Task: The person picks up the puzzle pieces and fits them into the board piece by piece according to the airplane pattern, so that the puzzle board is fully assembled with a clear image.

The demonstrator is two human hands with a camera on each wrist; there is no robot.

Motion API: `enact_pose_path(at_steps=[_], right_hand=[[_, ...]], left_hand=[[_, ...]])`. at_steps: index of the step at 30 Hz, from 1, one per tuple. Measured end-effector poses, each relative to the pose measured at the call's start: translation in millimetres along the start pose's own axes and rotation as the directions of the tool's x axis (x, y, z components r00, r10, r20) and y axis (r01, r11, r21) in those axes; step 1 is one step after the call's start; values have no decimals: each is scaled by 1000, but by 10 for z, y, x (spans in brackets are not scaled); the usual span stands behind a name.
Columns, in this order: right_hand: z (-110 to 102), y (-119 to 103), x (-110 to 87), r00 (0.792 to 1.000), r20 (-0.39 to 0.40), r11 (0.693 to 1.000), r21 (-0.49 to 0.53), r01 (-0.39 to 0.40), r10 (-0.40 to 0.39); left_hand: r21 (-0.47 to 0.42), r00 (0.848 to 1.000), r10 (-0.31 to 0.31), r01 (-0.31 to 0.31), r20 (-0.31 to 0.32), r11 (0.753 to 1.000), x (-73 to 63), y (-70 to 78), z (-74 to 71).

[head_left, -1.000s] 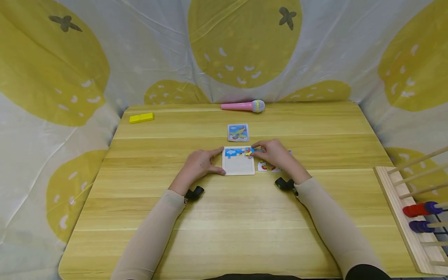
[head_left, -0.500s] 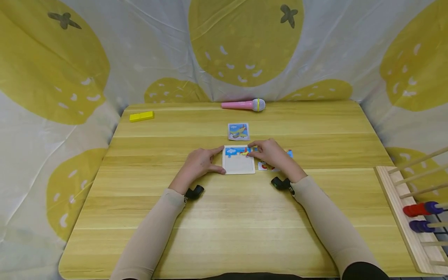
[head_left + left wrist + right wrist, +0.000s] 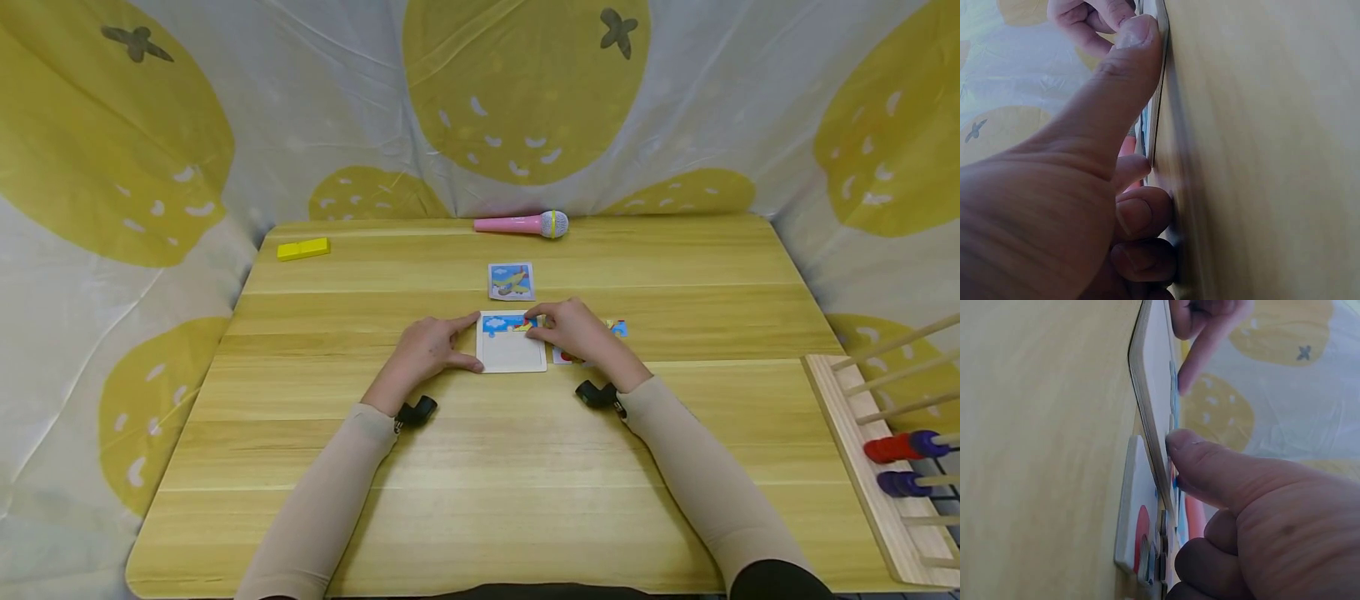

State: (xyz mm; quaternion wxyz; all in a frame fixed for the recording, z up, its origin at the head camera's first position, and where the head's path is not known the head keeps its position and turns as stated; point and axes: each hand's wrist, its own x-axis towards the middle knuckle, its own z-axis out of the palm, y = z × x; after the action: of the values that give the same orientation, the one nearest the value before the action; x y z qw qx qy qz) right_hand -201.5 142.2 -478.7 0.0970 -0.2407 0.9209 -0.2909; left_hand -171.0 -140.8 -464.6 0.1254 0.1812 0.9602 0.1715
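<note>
A square puzzle board with a pale rim lies flat mid-table, a strip of blue sky pieces along its far side. My left hand holds the board's left edge, index finger at the far corner and thumb at the near one. Over the board's far right corner, my right hand pinches a puzzle piece with red and yellow on it, mostly hidden by the fingertips. Loose puzzle pieces lie right of the board, partly under that hand.
Beyond the board is a small picture card of a yellow plane. A pink toy microphone lies at the back edge, with a yellow block at the back left. A wooden bead frame stands at the right edge.
My right hand has shifted left with the puzzle piece, from the board's right edge onto its far right corner. More loose pieces show at its right. The left hand stays put.
</note>
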Motion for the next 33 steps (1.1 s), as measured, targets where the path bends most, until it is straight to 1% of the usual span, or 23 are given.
enact_pose_path(at_steps=[5, 8, 11, 14, 19, 22, 29, 33], right_hand=[[-35, 21, -16, 1000, -8, 1000, 21, -21, 21], [-102, 71, -50, 997, -43, 996, 69, -59, 62], [-191, 148, -111, 991, -76, 986, 134, -103, 113], [-259, 250, -183, 985, -91, 978, 167, -128, 145], [-308, 391, -288, 984, -111, 979, 162, -122, 141], [-315, 432, -320, 985, -100, 978, 168, -123, 141], [-313, 434, -328, 988, -58, 978, 155, -136, 146], [-301, 414, -324, 987, -45, 982, 122, -146, 153]], left_hand=[[0, 1000, -1, 1, -1, 1000, 8, 4, 6], [-5, 1000, -1, 1, -3, 1000, 7, 8, 3], [-8, 1000, 0, -1, -6, 1000, 5, 10, 1], [-7, 1000, 0, 0, -6, 1000, 4, 9, 1], [-8, 1000, -1, 1, -6, 1000, 4, 1, 3], [-12, 1000, -2, 2, -5, 1000, 3, -4, 0], [-20, 1000, -2, 2, -3, 1000, -4, 1, 0], [-15, 1000, 0, 0, -6, 1000, -2, 6, 8]])
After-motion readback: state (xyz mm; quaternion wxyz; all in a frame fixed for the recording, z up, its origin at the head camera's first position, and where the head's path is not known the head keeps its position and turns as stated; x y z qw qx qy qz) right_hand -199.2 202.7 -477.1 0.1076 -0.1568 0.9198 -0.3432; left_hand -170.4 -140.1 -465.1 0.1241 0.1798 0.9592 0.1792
